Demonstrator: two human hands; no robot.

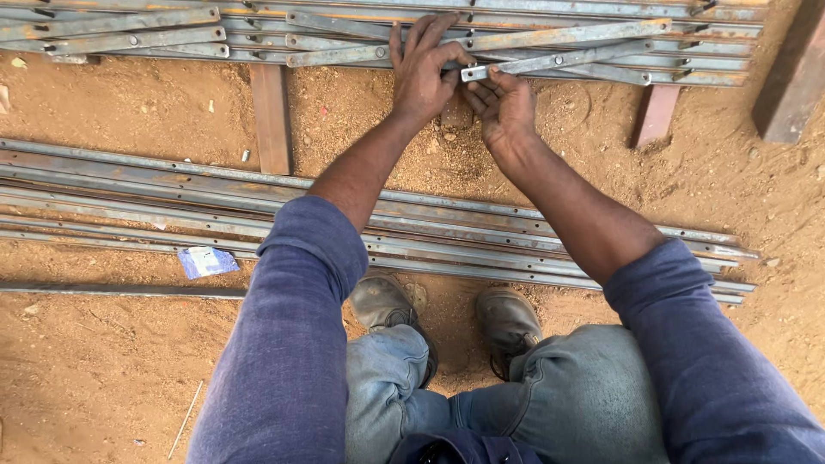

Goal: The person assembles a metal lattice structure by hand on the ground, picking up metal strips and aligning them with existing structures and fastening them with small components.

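My left hand (423, 70) rests on a crossed lattice of flat grey metal strips (550, 39) joined by bolts, fingers spread over one strip. My right hand (503, 103) pinches the free end of a short bolted strip (516, 67) just beside the left thumb. Both forearms reach forward from rolled-up blue sleeves. The lattice lies across the top of the view on rusty supports.
Several long flat steel bars with holes (172, 202) lie on sandy ground between me and the lattice. My boots (507, 322) stand just behind them. A blue wrapper (206, 260) lies at the left. Rusty steel supports (271, 116) and a beam (795, 77) sit under and beside the lattice.
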